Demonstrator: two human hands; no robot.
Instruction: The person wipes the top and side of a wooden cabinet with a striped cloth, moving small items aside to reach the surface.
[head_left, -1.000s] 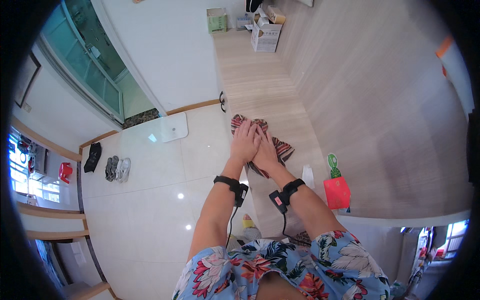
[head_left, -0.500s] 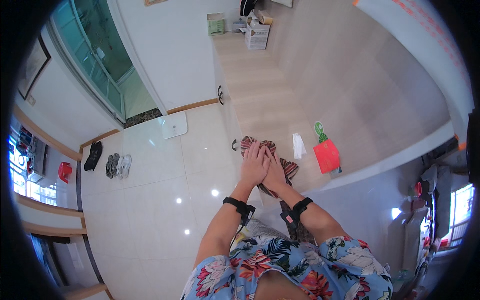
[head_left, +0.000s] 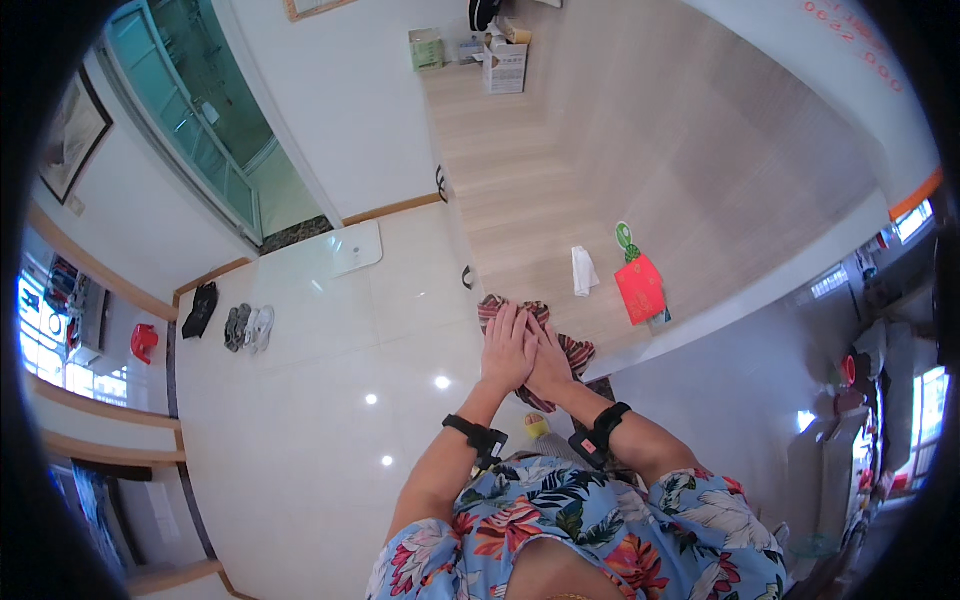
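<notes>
A striped cloth (head_left: 577,352) in red, brown and cream lies bunched near the close end of a pale wooden cabinet top (head_left: 510,215). My left hand (head_left: 508,350) rests on it, palm down with fingers stretched out. Beside it and partly under it, my right hand (head_left: 548,365) also lies flat on the cloth, its fingers extended and partly overlapped by the left ones. Part of the cloth hangs out below my hands toward me. Just beyond sit a folded white tissue (head_left: 584,272) and a red packet (head_left: 640,290).
A green cactus-shaped piece (head_left: 626,238) lies by the packet. Small boxes, including a white box (head_left: 505,70), stand at the far end. On the left floor are a white scale (head_left: 350,248) and several shoes (head_left: 250,328). A wooden panel (head_left: 690,150) rises along the right.
Both hands have slid toward me with the cloth, away from the tissue and red packet. They stay flat on it. The whole view has shifted slightly.
</notes>
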